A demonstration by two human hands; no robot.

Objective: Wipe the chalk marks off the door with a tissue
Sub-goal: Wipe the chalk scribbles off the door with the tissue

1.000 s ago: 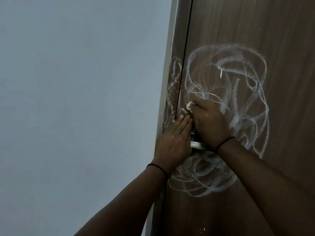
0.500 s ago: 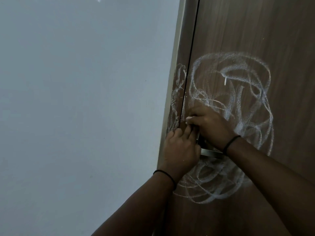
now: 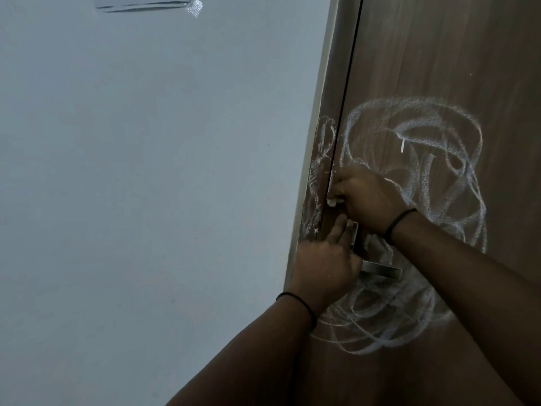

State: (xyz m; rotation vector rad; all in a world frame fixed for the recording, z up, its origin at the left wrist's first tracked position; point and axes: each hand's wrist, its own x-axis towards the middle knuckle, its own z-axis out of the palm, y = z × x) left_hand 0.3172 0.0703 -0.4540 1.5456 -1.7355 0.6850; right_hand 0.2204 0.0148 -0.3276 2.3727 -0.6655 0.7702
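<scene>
A brown wooden door [image 3: 445, 54] carries a big tangle of white chalk marks [image 3: 433, 159] around its metal handle [image 3: 380, 271]. More chalk smears lie on the door frame [image 3: 322, 148] left of the gap. My right hand [image 3: 371, 197] is closed on a small white tissue [image 3: 421, 202] and presses it against the door's left edge, just above the handle. My left hand [image 3: 325, 265] rests on the door by the lock plate [image 3: 354, 232], fingers bent, holding nothing that I can see.
A pale blue-grey wall [image 3: 146, 186] fills the left side. A wall plate with a chalk smudge [image 3: 194, 7] shows at the top edge. Both forearms reach in from the bottom right.
My right hand with the tissue slid from the chalk loops to the door's left edge. My left hand slipped down, and its flat fingers curled by the lock plate.
</scene>
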